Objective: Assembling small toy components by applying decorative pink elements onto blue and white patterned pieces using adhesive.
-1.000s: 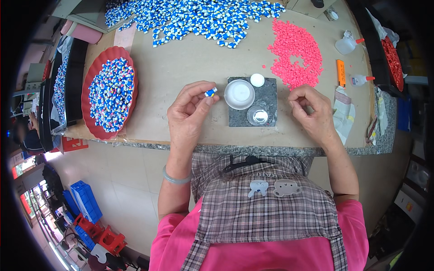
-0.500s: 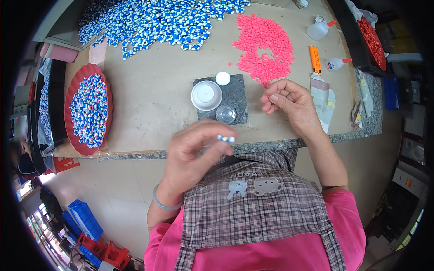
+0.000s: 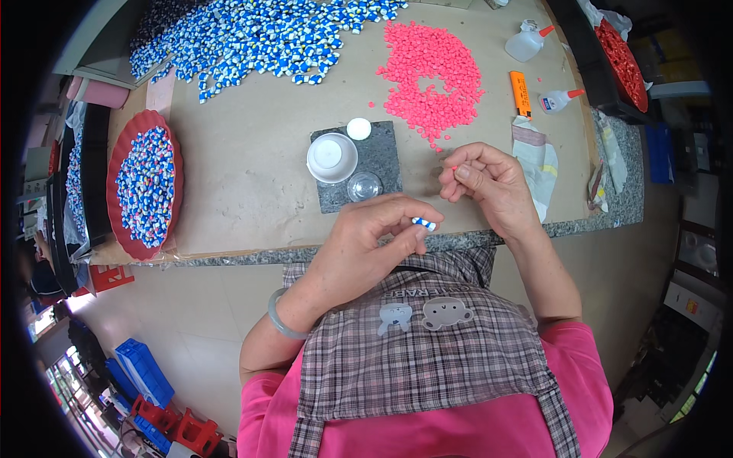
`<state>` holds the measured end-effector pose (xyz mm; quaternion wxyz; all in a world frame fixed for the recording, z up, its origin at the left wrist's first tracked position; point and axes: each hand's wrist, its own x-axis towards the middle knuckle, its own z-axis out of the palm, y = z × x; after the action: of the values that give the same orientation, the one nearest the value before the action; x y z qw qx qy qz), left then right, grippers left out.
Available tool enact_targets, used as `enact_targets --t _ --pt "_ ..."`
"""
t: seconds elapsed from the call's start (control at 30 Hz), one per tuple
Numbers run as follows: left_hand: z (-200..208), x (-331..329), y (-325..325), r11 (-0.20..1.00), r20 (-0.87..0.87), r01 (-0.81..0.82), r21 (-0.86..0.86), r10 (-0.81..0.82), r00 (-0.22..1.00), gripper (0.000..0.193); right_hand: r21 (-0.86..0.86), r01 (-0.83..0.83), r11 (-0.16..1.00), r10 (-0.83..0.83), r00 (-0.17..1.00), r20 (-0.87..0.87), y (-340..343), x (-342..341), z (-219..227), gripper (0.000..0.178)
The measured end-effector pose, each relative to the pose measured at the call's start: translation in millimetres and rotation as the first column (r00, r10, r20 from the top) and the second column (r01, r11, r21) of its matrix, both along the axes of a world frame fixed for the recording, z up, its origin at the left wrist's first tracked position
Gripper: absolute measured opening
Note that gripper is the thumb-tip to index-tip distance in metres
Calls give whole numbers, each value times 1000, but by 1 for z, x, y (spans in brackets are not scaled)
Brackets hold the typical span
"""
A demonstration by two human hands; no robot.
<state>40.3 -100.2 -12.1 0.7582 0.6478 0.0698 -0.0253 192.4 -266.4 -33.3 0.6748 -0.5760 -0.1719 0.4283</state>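
My left hand (image 3: 372, 237) is closed, pinching a small blue-and-white striped piece (image 3: 424, 224) between thumb and forefinger, just past the bench edge. My right hand (image 3: 492, 187) is a little farther off and to the right, its fingertips closed on a tiny pink disc (image 3: 456, 169). The two hands are close but apart. Beyond the right hand lies a spread of loose pink discs (image 3: 450, 69). Behind my left hand, a dark stone slab (image 3: 384, 156) bears a white bowl (image 3: 311, 162), a white round piece (image 3: 359, 128) and a small clear dish (image 3: 365, 187).
A red scalloped tray (image 3: 179, 164) of blue-and-white pieces stands at left, and a large heap (image 3: 259, 38) of them covers the far side. At right lie two glue bottles (image 3: 525, 46), an orange box (image 3: 521, 93), a crumpled wrapper (image 3: 537, 164) and a black bin (image 3: 607, 84).
My left hand has moved right with the striped piece, closer to my right hand. The right hand keeps its pinch, now clear of the pink pile's near tip. The view has shifted slightly.
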Motion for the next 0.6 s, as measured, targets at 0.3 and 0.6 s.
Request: enact_targets --t 0.3,0.6 --pt "-2 2 -1 998 22 -57 12 57 998 18 64 37 997 -35 999 -27 -1 -2 -1 9" --pt "1 0 1 998 -20 -54 -31 54 998 20 -6 -19 1000 19 999 41 0 -4 3 7"
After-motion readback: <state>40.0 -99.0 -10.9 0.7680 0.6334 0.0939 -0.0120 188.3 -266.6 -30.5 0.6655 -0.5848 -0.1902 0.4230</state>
